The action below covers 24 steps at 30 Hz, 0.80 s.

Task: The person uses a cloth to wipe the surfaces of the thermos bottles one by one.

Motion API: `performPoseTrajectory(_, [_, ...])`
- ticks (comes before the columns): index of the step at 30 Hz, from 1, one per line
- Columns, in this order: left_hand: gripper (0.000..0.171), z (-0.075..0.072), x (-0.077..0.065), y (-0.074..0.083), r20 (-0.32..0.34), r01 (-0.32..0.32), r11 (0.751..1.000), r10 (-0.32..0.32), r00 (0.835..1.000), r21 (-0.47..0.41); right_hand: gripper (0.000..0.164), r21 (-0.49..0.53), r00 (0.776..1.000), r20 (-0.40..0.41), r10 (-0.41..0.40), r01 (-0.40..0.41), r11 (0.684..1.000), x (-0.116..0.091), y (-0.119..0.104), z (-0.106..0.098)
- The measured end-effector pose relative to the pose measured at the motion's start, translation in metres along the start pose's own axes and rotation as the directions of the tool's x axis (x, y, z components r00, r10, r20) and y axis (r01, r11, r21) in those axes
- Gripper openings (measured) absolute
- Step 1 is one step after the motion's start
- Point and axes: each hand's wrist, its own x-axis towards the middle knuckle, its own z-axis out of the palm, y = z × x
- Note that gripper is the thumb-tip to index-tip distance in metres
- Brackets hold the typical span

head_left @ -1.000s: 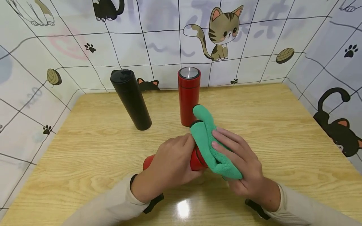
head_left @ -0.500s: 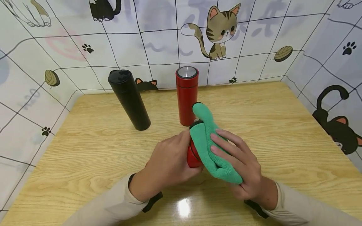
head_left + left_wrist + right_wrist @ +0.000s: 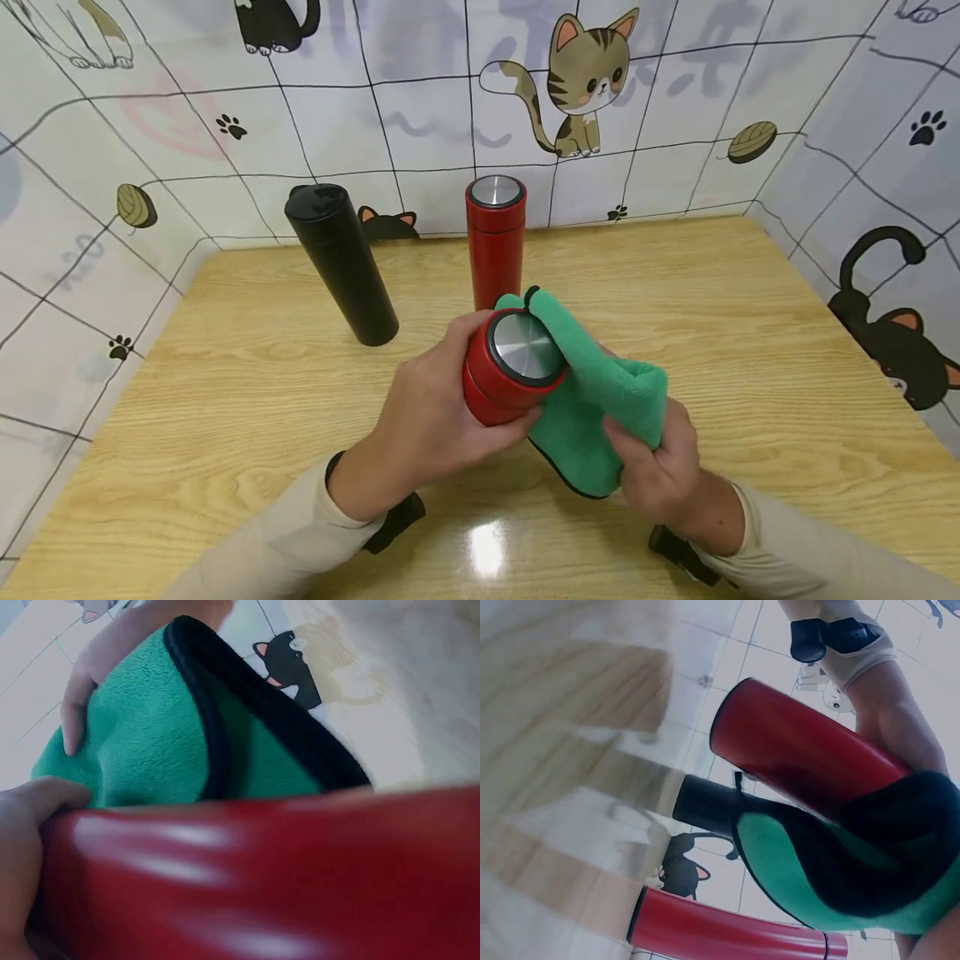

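Observation:
My left hand [image 3: 427, 412] grips a red thermos bottle [image 3: 491, 392] near its top, its silver lid tilted up toward the head camera. In the left wrist view the red bottle's side [image 3: 262, 877] fills the lower part. My right hand [image 3: 667, 467] holds a green cloth [image 3: 600, 383] with black edging, thumb on the near side. The cloth lies along the right of the lid and hangs down below it. From the right wrist, the held bottle's body [image 3: 802, 742] and base show, with the cloth [image 3: 780, 862] against its upper end.
A second red thermos bottle [image 3: 497, 250] stands behind the hands, its lower part hidden by the cloth. To its left stands a black bottle [image 3: 345, 267]. The wooden table [image 3: 712, 333] is backed by a cat-patterned wall covering [image 3: 420, 125].
The cloth has come off the bottle's top to its right side, baring the silver lid. The left hand has tipped the lid toward the camera; the right hand has turned, gripping the cloth's edge.

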Motion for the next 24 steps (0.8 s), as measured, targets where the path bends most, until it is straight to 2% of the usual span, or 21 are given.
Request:
performPoseTrajectory(2, [0.084, 0.000, 0.000, 0.001, -0.003, 0.010, 0.995, -0.011, 1.000, -0.101, 0.042, -0.024, 0.991, 0.039, 0.131, -0.130, 0.991, -0.008, -0.003, -0.004])
performPoseTrajectory(5, [0.083, -0.001, 0.000, 0.003, -0.018, 0.030, 0.975, -0.034, 0.999, -0.218, 0.051, -0.054, 0.941, 0.137, 0.310, -0.305, 0.951, -0.015, -0.007, -0.007])
performPoseTrajectory(9, [0.083, -0.003, 0.000, 0.004, -0.079, 0.032, 0.961, -0.055, 0.995, -0.276, 0.052, -0.050, 0.891, 0.211, 0.401, -0.400, 0.915, -0.016, -0.009, -0.007])
performPoseTrajectory(12, [0.082, -0.003, 0.002, 0.002, -0.148, 0.005, 0.953, -0.053, 0.988, -0.304, 0.048, -0.029, 0.864, 0.222, 0.453, -0.458, 0.888, -0.016, -0.010, -0.005])
performPoseTrajectory(15, [0.081, -0.004, 0.001, 0.001, -0.239, -0.045, 0.941, -0.039, 0.970, -0.335, 0.043, -0.034, 0.823, 0.205, 0.530, -0.535, 0.844, -0.014, -0.011, -0.005])
performPoseTrajectory(17, [0.082, -0.003, 0.001, -0.001, -0.308, -0.087, 0.928, -0.031, 0.951, -0.363, 0.039, -0.053, 0.778, 0.192, 0.599, -0.601, 0.798, -0.012, -0.013, -0.004])
performPoseTrajectory(19, [0.085, -0.003, 0.000, -0.001, -0.375, -0.130, 0.916, -0.024, 0.927, -0.380, 0.035, -0.064, 0.722, 0.181, 0.668, -0.669, 0.740, -0.009, -0.013, -0.003])
performPoseTrajectory(24, [0.087, 0.000, -0.001, -0.001, -0.494, -0.251, 0.868, 0.008, 0.870, -0.428, 0.037, -0.037, 0.579, 0.147, 0.802, -0.807, 0.589, -0.002, -0.012, -0.003])
